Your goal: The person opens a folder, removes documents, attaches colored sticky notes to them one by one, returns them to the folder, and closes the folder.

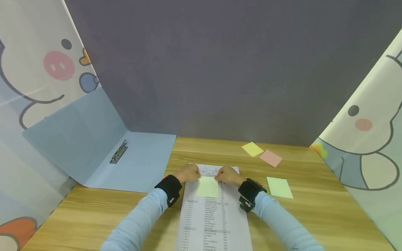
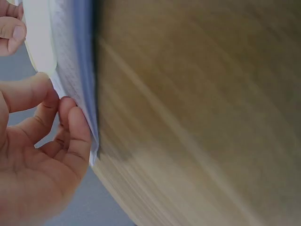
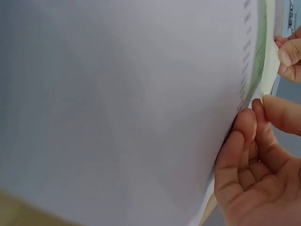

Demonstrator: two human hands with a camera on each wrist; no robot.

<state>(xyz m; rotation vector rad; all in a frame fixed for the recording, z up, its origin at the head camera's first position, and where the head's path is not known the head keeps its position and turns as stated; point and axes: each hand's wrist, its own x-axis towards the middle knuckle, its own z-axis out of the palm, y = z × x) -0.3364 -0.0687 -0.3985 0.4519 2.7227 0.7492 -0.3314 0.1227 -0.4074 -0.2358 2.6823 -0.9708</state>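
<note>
Pinching, head view: left hand point(image 1: 188, 173), thumb and fingers drawn together on the upper left corner of a pale green note point(image 1: 207, 187); right hand point(image 1: 230, 176), likewise narrowed on its upper right corner. The note hung over the upper part of a printed sheet point(image 1: 216, 223), its lower edge toward the person; whether that edge touched the print could not be told. The sheet, ruled in columns of small text with a few grey rows, lay on a wooden table point(image 1: 320, 205).

Also listed: one blue folder point(image 1: 144, 157), opened, at left, with a metal clip point(image 1: 119, 152) inside; one yellow note point(image 1: 252, 149) and one pink note point(image 1: 271, 158), near each other at far right; one second green note point(image 1: 279, 187), right of the sheet.

Left wrist view: left hand in the foreground, fingertips bunched at the note's corner and the sheet's edge; right hand partly shown, at the note's other end.

Right wrist view: right hand large at lower right, thumb and forefinger meeting at the corner; left hand beyond, gripping opposite. A green shadow or tint lay on the sheet beside the note.

Handling remarks, by judgement: the step favoured a light, equal pull at both corners, the upper edge kept level and square to the printed columns, and fingertips at the extreme corners, lest the paper bow or crease.
</note>
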